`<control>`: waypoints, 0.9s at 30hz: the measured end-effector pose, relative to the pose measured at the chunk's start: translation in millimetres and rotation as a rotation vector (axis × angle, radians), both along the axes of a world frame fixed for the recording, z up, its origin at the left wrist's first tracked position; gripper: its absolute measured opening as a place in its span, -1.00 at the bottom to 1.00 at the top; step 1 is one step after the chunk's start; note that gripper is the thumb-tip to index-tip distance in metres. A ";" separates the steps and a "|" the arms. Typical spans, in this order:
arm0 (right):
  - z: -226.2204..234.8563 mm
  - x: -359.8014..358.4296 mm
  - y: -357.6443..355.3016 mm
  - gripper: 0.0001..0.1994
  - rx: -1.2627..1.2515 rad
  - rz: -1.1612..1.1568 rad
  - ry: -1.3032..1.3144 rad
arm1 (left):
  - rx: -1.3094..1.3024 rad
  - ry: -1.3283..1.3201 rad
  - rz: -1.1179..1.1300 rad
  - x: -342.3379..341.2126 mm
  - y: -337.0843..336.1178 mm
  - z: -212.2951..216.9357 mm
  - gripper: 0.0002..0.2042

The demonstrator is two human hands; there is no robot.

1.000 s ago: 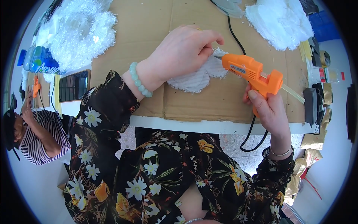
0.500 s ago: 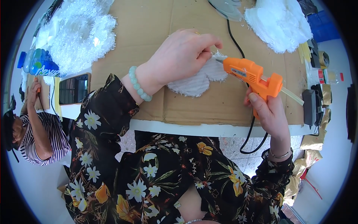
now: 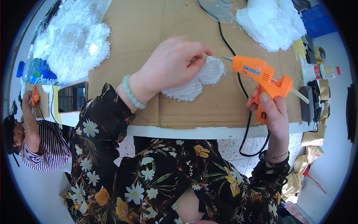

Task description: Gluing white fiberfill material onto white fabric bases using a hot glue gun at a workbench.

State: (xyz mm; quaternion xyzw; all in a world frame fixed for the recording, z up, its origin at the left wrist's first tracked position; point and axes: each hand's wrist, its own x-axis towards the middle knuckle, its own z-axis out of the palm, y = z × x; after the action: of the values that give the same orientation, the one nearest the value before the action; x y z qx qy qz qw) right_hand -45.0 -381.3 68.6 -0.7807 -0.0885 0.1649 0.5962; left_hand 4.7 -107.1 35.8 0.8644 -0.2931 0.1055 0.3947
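Note:
My right hand (image 3: 273, 110) is wrapped round the grip of an orange hot glue gun (image 3: 257, 72), with a pale glue stick poking out of its back end. The gun's metal nozzle points left, a short gap away from a white fluffy fabric piece (image 3: 213, 72) with rounded lobes and frayed edges. Lying over this piece is my left hand (image 3: 173, 61), its fingers curled and pinching at the upper edge. The hand covers part of the fabric, and its fingertips are partly hidden.
Brown cardboard (image 3: 138, 41) covers the table. White fluffy heaps lie at far left (image 3: 80, 48) and far right (image 3: 270, 24). A black cord (image 3: 244, 138) hangs past the front edge. A phone (image 3: 72, 97) and bottle (image 3: 35, 71) are leftward; a co-worker (image 3: 46, 143) sits there.
My right hand has drawn the glue gun to the right, so its nozzle has come away from the fabric. The left hand stays over the fabric piece.

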 end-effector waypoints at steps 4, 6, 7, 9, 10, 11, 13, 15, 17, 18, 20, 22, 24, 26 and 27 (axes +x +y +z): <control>-5.7 -3.6 -5.9 -0.63 0.159 -0.093 0.019 | 0.094 -0.127 -0.042 -2.3 -1.8 2.6 -0.89; -8.1 -5.6 -5.0 -0.62 0.221 -0.137 0.014 | 0.160 -0.212 -0.073 -5.4 -5.6 1.5 -0.88; -9.8 -5.7 -4.5 -0.62 0.256 -0.148 0.015 | 0.223 -0.295 -0.094 -7.8 -6.8 1.6 -0.86; -11.9 -7.0 -4.4 -0.61 0.297 -0.168 0.012 | 0.258 -0.293 -0.129 -12.4 -9.8 2.2 -0.85; -12.8 -7.8 -4.7 -0.62 0.313 -0.187 0.015 | 0.286 -0.287 -0.156 -12.5 -11.2 2.5 -0.84; -13.7 -8.5 -5.9 -0.62 0.330 -0.205 0.019 | 0.291 -0.289 -0.165 -11.2 -11.8 3.3 -0.84; -15.1 -11.6 -8.7 -0.62 0.371 -0.208 -0.006 | 0.193 -0.147 -0.130 -12.2 -9.7 8.2 -0.84; -17.4 -15.2 -11.0 -0.62 0.409 -0.212 -0.029 | 0.100 -0.065 -0.076 -10.2 -8.2 13.1 -0.82; -20.6 -20.2 -11.2 -0.62 0.524 -0.243 -0.035 | 0.008 0.019 -0.019 -7.2 -10.4 16.6 -0.81; -23.4 -21.7 -10.7 -0.62 0.535 -0.242 -0.036 | -0.003 0.058 -0.006 -6.4 -11.2 18.7 -0.78; -29.8 -24.2 -9.8 -0.61 0.661 -0.244 -0.031 | -0.003 0.096 0.010 -6.7 -13.0 20.0 -0.76; -31.4 -25.5 -9.3 -0.62 0.654 -0.231 -0.036 | 0.168 -0.085 -0.074 -6.7 -15.1 17.7 -0.67; -34.4 -26.3 -9.0 -0.62 0.645 -0.219 -0.040 | 0.271 -0.098 -0.091 -9.3 -16.6 18.8 -0.61; -38.9 -26.0 -8.5 -0.62 0.654 -0.223 -0.019 | 0.373 -0.109 -0.113 -11.0 -18.0 18.4 -0.54; -39.7 -26.5 -7.9 -0.62 0.662 -0.223 -0.017 | 0.417 -0.131 -0.114 -13.3 -18.0 19.0 -0.51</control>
State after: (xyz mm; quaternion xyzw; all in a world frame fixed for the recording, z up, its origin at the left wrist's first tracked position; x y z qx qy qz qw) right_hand -71.5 -389.2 28.9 -0.5512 -0.0564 0.0545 0.8307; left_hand -8.7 -125.1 54.7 0.9006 -0.3818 0.0759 0.1931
